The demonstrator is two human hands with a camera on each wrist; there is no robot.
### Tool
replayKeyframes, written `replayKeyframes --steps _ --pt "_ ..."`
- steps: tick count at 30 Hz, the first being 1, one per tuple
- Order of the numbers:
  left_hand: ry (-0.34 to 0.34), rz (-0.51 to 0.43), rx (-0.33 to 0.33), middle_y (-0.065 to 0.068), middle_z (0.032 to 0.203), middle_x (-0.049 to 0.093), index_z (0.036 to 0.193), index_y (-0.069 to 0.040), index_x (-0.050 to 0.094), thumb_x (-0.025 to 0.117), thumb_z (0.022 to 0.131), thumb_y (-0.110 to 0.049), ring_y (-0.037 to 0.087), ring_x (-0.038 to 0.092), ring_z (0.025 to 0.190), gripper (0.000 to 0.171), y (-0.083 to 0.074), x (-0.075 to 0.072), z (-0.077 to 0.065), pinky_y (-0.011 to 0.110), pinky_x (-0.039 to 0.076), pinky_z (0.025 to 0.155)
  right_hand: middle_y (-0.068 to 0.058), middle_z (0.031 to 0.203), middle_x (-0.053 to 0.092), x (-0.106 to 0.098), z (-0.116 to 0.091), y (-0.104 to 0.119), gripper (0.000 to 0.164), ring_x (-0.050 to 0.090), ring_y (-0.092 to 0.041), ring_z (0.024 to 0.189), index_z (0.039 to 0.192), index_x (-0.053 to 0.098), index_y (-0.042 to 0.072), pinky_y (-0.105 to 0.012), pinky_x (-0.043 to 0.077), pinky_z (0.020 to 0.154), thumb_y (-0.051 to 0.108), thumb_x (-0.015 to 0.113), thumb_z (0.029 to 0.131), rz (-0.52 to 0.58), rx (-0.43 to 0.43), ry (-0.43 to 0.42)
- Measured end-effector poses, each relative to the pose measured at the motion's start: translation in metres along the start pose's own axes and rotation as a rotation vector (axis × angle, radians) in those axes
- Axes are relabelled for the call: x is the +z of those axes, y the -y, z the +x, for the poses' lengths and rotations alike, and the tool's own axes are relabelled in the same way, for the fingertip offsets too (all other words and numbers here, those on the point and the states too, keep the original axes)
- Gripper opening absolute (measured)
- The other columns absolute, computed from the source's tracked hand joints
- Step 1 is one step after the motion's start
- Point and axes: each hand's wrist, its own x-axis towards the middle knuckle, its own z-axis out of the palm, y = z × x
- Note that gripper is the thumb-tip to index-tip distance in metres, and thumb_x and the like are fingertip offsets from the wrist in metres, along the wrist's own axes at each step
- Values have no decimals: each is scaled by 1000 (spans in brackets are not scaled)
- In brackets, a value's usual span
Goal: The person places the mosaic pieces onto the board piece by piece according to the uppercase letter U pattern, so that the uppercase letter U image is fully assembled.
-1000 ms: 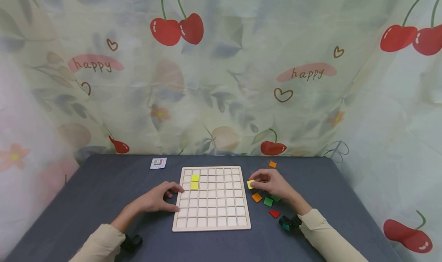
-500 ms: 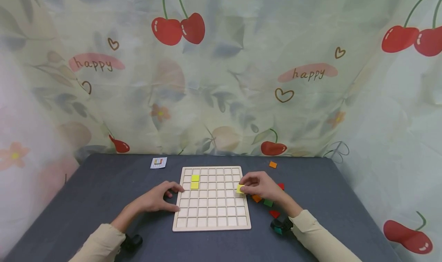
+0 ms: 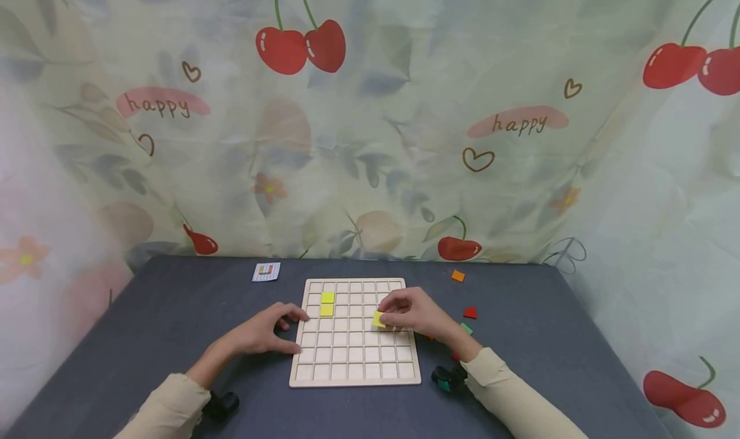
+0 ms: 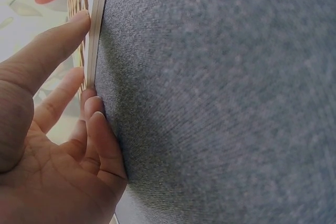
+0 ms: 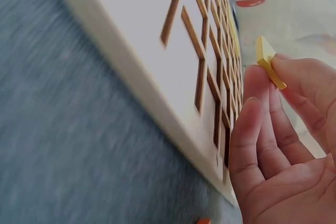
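Yellow tile [image 3: 378,319] pinched above board [image 3: 355,384]

My right hand [image 3: 414,310] grasps the square tile over the board's right half, tilted, its thin edge facing my wrist; a long axis I cannot tell. My relaxed left hand [image 3: 267,330] touches the board's left rim.

- Held tile [image 5: 266,60]: solid yellow.
- Two seated tiles [image 3: 327,310]: solid yellow.
- Board [image 3: 354,384]: pale wood tone, square grid pattern.
- Loose tiles: orange tile [image 3: 458,276], red tile [image 3: 470,312], green tile [image 3: 466,328].
- Card [image 3: 266,272]: white, multicoloured design, detail too small to read.
- Tabletop [image 3: 191,304]: dark blue-grey.
- Sleeves [image 3: 520,397]: plain cream.
- Right wrist device [image 3: 448,378]: black, teal patch.
- Backdrop [image 3: 393,182]: pale; red cherries, pink "happy" labels, brown heart outlines, blue-grey leaves.
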Motion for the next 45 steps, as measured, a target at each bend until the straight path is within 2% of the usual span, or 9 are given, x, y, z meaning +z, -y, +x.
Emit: replayKeyframes --steps 4,8,14,23,28,32,35,40,45 --pt "0 -3 6 8 119 56 128 -10 64 88 83 -24 25 53 100 53 0 0 0 48 45 89 -13 93 72 6 8 2 14 68 -40 78 107 73 2 -48 56 69 10 74 95 1 17 -5" --pt "0 1 14 8 119 55 128 -10 64 88 83 -25 25 53 100 53 0 0 -1 48 44 89 -15 92 71 14 16 1 14 66 -42 76 108 73 0 -47 56 68 7 72 96 21 -10 5" --pt "2 -4 21 8 119 55 127 -10 64 87 84 -24 25 54 100 51 -1 -2 -1 49 44 89 -11 96 72 28 31 0 14 66 -38 78 110 73 3 -43 56 69 8 71 97 15 -24 33" --pt "3 -1 14 8 119 55 127 -10 64 87 84 -25 25 54 101 51 -3 -3 -1 48 44 90 -13 93 73 45 49 5 15 66 -41 77 109 74 1 -41 56 68 8 72 96 62 27 31" --pt "6 -8 18 8 118 54 128 -9 63 86 84 -25 26 53 101 51 -4 -3 -1 48 44 90 -16 90 72 52 57 9 17 66 -43 77 108 74 -4 -43 56 68 6 73 95 57 20 19" --pt "4 -7 20 8 118 55 128 -9 63 87 84 -24 26 53 100 52 -4 -3 -1 48 44 89 -18 89 72 57 62 9 17 66 -44 78 107 74 -5 -49 56 70 4 74 94 44 8 14" --pt "4 -8 23 8 118 55 128 -9 63 87 84 -24 26 54 100 52 -3 -3 -1 48 44 89 -15 88 72 61 65 8 16 67 -40 77 106 75 -4 -47 56 69 5 75 93 26 10 12" --pt "5 -14 28 8 119 55 128 -10 63 87 84 -25 25 54 100 52 0 -2 -1 49 45 90 -5 86 72 66 70 9 15 68 -27 73 104 76 -2 -34 55 64 7 76 93 -27 22 8" --pt "9 -20 24 8 119 54 128 -10 63 86 85 -25 25 54 101 51 1 -2 -1 49 44 90 -1 83 72 70 73 10 11 69 -22 70 101 77 1 -31 55 62 8 76 93 -64 48 -2"
